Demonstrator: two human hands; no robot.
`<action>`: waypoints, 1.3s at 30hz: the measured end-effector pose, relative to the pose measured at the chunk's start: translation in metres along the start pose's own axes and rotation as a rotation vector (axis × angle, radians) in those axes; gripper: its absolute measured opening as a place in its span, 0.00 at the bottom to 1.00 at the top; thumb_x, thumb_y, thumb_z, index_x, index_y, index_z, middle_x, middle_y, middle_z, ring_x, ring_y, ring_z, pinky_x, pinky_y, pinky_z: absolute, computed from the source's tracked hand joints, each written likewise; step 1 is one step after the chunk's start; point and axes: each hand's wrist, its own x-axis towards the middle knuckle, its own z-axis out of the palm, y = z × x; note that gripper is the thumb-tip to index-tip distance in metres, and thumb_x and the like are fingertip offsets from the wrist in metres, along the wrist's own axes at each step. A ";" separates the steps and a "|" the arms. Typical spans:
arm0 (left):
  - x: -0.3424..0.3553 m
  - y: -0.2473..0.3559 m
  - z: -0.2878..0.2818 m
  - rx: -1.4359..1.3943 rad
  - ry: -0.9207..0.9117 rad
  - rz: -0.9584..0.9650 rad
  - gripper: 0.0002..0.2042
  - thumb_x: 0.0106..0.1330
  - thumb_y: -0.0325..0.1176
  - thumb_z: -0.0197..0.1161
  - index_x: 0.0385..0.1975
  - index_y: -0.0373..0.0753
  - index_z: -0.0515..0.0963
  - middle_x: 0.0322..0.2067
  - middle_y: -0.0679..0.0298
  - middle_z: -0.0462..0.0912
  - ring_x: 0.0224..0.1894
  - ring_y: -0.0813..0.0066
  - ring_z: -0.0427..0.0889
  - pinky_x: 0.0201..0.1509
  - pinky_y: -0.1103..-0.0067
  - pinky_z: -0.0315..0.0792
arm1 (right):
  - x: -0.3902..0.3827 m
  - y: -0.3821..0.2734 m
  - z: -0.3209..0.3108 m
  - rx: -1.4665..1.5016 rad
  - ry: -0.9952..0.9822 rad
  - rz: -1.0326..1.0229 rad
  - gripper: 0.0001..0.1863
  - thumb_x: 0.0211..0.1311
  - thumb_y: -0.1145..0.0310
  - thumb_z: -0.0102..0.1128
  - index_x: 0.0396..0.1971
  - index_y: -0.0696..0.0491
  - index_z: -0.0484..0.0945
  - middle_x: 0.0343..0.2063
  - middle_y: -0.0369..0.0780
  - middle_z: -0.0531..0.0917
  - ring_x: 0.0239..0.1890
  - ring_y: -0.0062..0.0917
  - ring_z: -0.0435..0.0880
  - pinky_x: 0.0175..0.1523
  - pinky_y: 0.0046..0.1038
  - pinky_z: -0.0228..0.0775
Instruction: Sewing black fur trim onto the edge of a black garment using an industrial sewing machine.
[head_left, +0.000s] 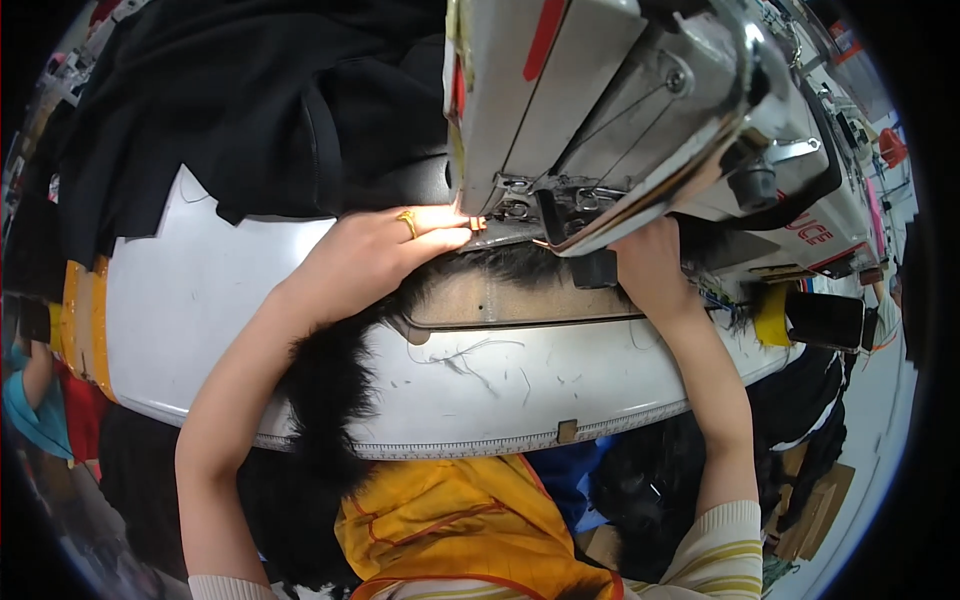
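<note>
Bright needle lamp glare, fisheye-bent dark edges

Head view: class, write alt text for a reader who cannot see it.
Both hands, left hand and right hand, press a black furry strip flat under a grey sewing machine on a white table; black cloth lies behind.

One view only, from a head-worn fisheye camera. It looks steeply down and slightly forward, close over the white tabletop (200,300), with the sewing machine (640,110) looming large at the top. Both forearms enter from the lower edge. Straight edges bow toward the rim, and the corners are black.
</note>
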 end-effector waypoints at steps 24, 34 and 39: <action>-0.004 0.008 -0.030 -0.120 -0.060 -0.138 0.19 0.47 0.18 0.56 0.41 0.41 0.79 0.45 0.61 0.80 0.46 0.62 0.79 0.47 0.75 0.74 | 0.003 -0.016 -0.021 -0.219 -0.225 -0.027 0.20 0.47 0.75 0.52 0.42 0.42 0.78 0.42 0.28 0.81 0.34 0.30 0.81 0.36 0.25 0.76; -0.035 0.025 -0.007 -0.013 0.116 0.091 0.15 0.55 0.28 0.53 0.43 0.42 0.78 0.45 0.68 0.80 0.47 0.70 0.78 0.49 0.77 0.73 | 0.005 -0.062 -0.021 -0.030 -0.362 -0.197 0.25 0.52 0.72 0.49 0.54 0.50 0.69 0.53 0.35 0.73 0.49 0.29 0.74 0.53 0.28 0.67; -0.046 0.038 -0.013 -0.298 0.121 -0.020 0.16 0.42 0.17 0.58 0.35 0.36 0.80 0.37 0.66 0.81 0.42 0.67 0.78 0.45 0.76 0.74 | 0.000 -0.052 0.000 -0.170 -0.234 -0.144 0.32 0.48 0.78 0.50 0.57 0.41 0.67 0.55 0.26 0.72 0.39 0.24 0.78 0.35 0.21 0.76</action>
